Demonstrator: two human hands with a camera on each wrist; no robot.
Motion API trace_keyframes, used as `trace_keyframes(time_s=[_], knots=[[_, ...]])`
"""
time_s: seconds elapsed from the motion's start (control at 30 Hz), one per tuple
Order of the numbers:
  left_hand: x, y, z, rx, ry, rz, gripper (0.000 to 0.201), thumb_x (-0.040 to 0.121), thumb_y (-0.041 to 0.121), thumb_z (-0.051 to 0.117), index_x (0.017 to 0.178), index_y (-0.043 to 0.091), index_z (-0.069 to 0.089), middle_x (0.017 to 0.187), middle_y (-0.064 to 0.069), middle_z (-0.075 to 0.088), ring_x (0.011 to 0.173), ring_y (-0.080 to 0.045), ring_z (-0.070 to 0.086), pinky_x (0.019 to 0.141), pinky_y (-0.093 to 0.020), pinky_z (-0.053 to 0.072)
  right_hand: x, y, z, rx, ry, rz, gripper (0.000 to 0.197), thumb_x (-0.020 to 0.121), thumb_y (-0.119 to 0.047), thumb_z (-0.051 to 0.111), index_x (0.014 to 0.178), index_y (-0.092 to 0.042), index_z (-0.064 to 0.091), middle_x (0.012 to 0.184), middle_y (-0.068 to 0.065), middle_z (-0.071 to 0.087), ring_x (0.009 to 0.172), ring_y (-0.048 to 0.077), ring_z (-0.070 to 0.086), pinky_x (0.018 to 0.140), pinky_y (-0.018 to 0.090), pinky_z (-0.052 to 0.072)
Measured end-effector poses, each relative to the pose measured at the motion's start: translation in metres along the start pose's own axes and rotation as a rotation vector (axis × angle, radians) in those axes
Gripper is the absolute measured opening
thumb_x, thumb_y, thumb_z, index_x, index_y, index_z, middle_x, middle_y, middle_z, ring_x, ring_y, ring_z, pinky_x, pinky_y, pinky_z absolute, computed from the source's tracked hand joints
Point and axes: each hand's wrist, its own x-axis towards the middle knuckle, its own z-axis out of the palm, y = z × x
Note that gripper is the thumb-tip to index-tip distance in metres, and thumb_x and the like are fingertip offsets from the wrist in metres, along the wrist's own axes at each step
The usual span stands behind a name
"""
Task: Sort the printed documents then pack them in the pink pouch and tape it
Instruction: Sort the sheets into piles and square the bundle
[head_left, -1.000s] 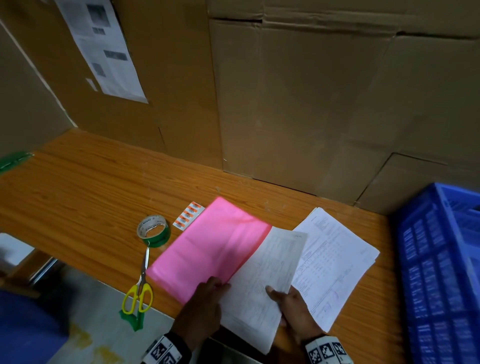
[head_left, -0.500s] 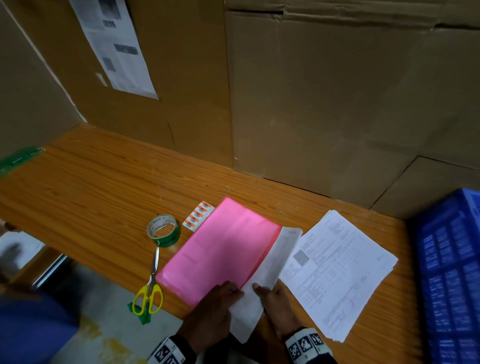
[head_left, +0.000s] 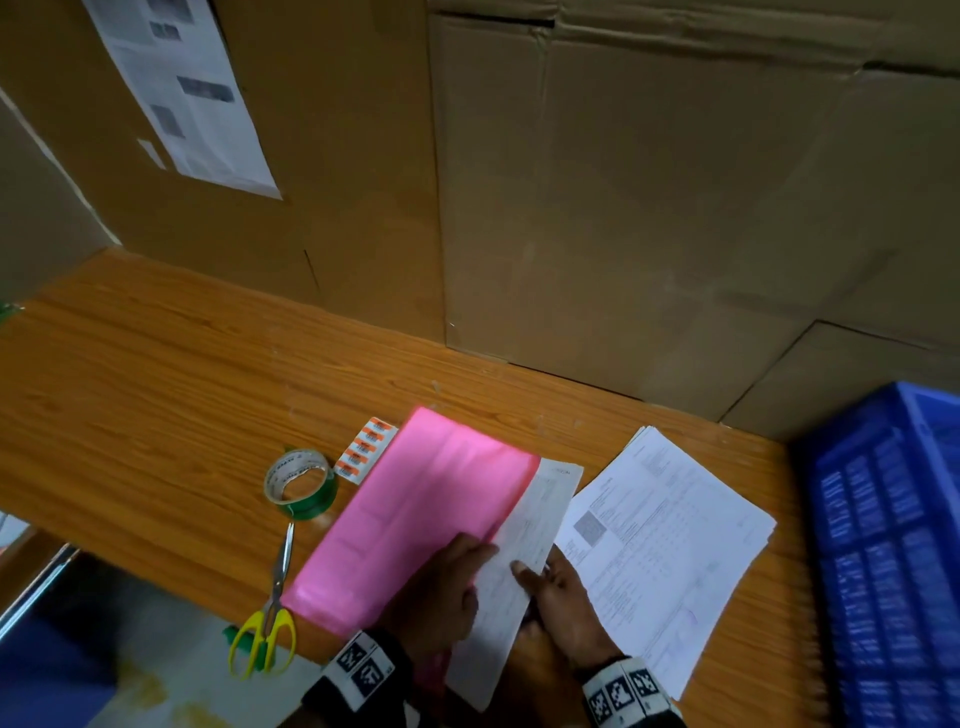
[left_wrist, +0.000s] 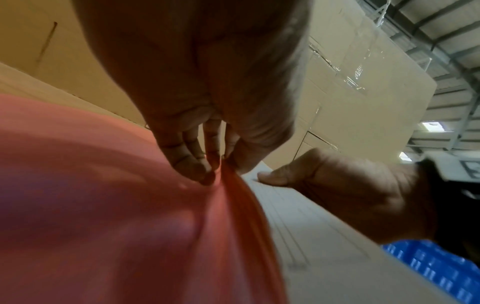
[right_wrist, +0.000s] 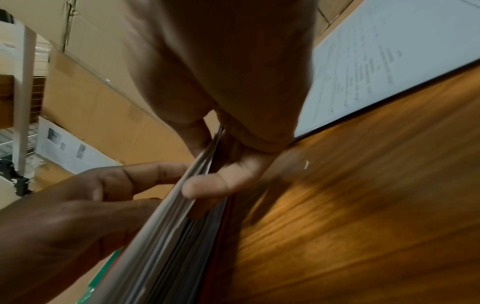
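Note:
The pink pouch (head_left: 415, 519) lies flat on the wooden table (head_left: 156, 395), its open side to the right. A bundle of printed sheets (head_left: 540, 519) sticks partway out of that opening. My left hand (head_left: 447, 587) pinches the pouch's edge (left_wrist: 228, 185) between thumb and fingers. My right hand (head_left: 561, 592) grips the sheet bundle (right_wrist: 182, 205), thumb on top and fingers underneath. A second stack of printed documents (head_left: 670, 540) lies flat just right of my right hand. A green tape roll (head_left: 300, 483) stands left of the pouch.
Yellow-handled scissors (head_left: 270, 608) lie at the table's front edge below the tape. A strip of orange-and-white labels (head_left: 366, 449) rests by the pouch's far left corner. A blue plastic crate (head_left: 893, 545) stands at the right. Cardboard walls (head_left: 623, 208) close off the back.
The sheets in my right hand have slid left, deeper into the pink pouch, so less white paper shows. My hands have come closer together at the pouch's opening.

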Motion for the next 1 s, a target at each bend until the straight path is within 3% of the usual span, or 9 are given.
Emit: trace_keyframes(time_s=[0.23,0.33,0.4,0.47,0.6,0.7,0.8,0.9,1.0], knots=[[0.017,0.001,-0.009,-0.084,0.028,0.116,0.067,0.075,-0.009,0.042,0.139,0.011,0.053,0.138,0.003,0.048,0.128,0.015,0.030,0.109,-0.005,0.022,0.002,-0.001,-0.004,-0.057,-0.069,-0.025,0.025,0.101,-0.004,0.056,0.125,-0.009,0.055,0.089,0.016,0.074,0.061,0.016,0.072,0.047,0.029,0.055],[0.018,-0.006,-0.014,-0.083,0.024,0.156,0.069,0.075,-0.008,0.042,0.140,0.013,0.053,0.139,0.004,0.048,0.133,0.006,0.036,0.112,-0.013,0.028,0.011,0.004,0.002,-0.041,-0.079,-0.025,0.027,0.101,-0.003,0.055,0.127,-0.008,0.054,0.100,0.017,0.075,0.082,0.028,0.076,0.063,0.042,0.061],[0.019,-0.007,-0.017,-0.070,0.017,0.161,0.067,0.077,-0.006,0.042,0.140,0.013,0.052,0.140,0.002,0.049,0.134,-0.003,0.040,0.113,-0.017,0.028,0.018,0.004,0.007,-0.065,-0.085,-0.035,0.024,0.101,-0.003,0.055,0.124,-0.009,0.054,0.094,0.018,0.074,0.078,0.033,0.074,0.058,0.043,0.060],[0.018,-0.005,-0.020,-0.073,0.019,0.178,0.065,0.078,-0.005,0.043,0.140,0.013,0.053,0.140,0.001,0.050,0.134,-0.005,0.041,0.113,-0.018,0.029,0.025,0.000,0.018,-0.090,-0.089,-0.043,0.023,0.099,-0.002,0.057,0.121,-0.008,0.054,0.087,0.015,0.074,0.072,0.032,0.073,0.052,0.038,0.058],[0.018,0.002,-0.026,-0.129,0.021,0.218,0.056,0.082,-0.003,0.046,0.137,0.009,0.055,0.136,0.000,0.052,0.128,0.006,0.041,0.108,-0.013,0.032,0.038,-0.007,0.046,-0.146,-0.072,-0.085,0.026,0.089,0.017,0.043,0.107,0.003,0.057,0.068,-0.005,0.071,0.064,0.008,0.068,0.050,0.022,0.051],[0.019,0.003,-0.033,-0.167,0.049,0.181,0.059,0.078,-0.005,0.046,0.134,0.010,0.058,0.134,0.002,0.055,0.126,0.001,0.047,0.107,-0.017,0.037,0.038,-0.013,0.057,-0.189,-0.099,-0.079,0.020,0.086,0.013,0.044,0.100,0.002,0.053,0.060,-0.015,0.069,0.053,0.001,0.065,0.044,0.016,0.046],[0.020,0.000,-0.034,-0.200,0.024,0.147,0.063,0.074,-0.006,0.045,0.133,0.011,0.059,0.131,0.004,0.056,0.124,0.002,0.049,0.104,-0.017,0.041,0.035,-0.011,0.056,-0.210,-0.051,-0.027,0.019,0.083,0.012,0.043,0.090,-0.001,0.056,0.055,-0.009,0.067,0.049,0.004,0.063,0.043,0.017,0.045],[0.021,-0.002,-0.032,-0.194,0.007,0.121,0.066,0.073,-0.005,0.045,0.135,0.014,0.058,0.133,0.006,0.053,0.124,0.011,0.042,0.104,-0.013,0.037,0.027,-0.002,0.054,-0.256,-0.077,0.100,0.044,0.090,0.012,0.039,0.071,-0.018,0.065,0.059,0.002,0.065,0.049,0.016,0.063,0.043,0.025,0.048],[0.022,-0.001,-0.029,-0.214,-0.004,0.082,0.066,0.075,-0.009,0.048,0.136,0.014,0.057,0.134,0.011,0.049,0.121,0.021,0.038,0.100,-0.006,0.036,0.020,0.005,0.055,-0.302,-0.115,0.127,0.020,0.082,-0.002,0.047,0.076,-0.005,0.065,0.062,0.012,0.064,0.046,0.017,0.061,0.043,0.024,0.042]])
